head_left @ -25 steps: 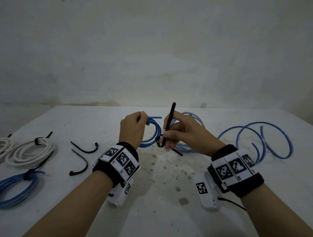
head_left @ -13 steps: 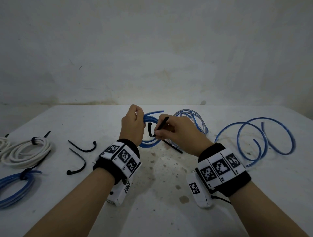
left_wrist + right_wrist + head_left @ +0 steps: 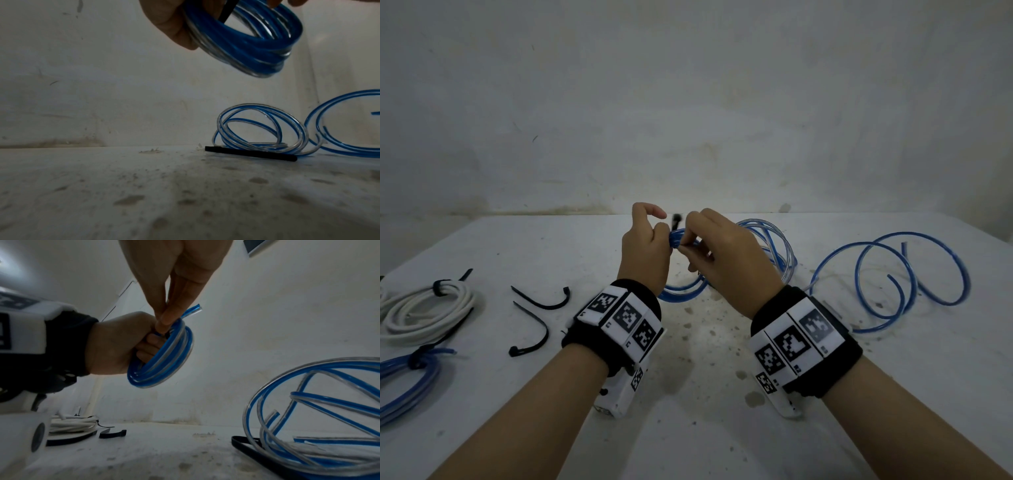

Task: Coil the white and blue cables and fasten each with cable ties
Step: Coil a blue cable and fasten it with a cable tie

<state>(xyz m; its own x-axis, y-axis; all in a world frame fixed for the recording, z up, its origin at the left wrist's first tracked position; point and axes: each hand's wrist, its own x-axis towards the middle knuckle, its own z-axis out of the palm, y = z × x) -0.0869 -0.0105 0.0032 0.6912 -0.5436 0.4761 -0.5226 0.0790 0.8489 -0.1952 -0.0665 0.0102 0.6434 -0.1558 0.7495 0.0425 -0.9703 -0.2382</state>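
Left hand (image 3: 642,255) holds a small blue coil (image 3: 162,356) raised above the table (image 3: 705,428), fingers curled through its middle. Right hand (image 3: 726,263) pinches thumb and forefinger at the top of the coil, where a black tie (image 3: 287,12) crosses the strands; whether the tie's tail is in its head, cannot tell. The coil's cut end (image 3: 193,311) sticks out just past the pinch.

Risks, as judged:
- Springy strands; a slack left grip would let the loops fan out before the tie locks.
- Loose cut end may escape the tie.
- Tie could slip from the pinch.

On the table: loose blue loops (image 3: 767,246) with a spare tie (image 3: 251,153) at their foot, a long uncoiled blue cable (image 3: 887,284), two more ties (image 3: 534,318), and a tied white coil (image 3: 424,311) and tied blue coil (image 3: 404,380) at left.
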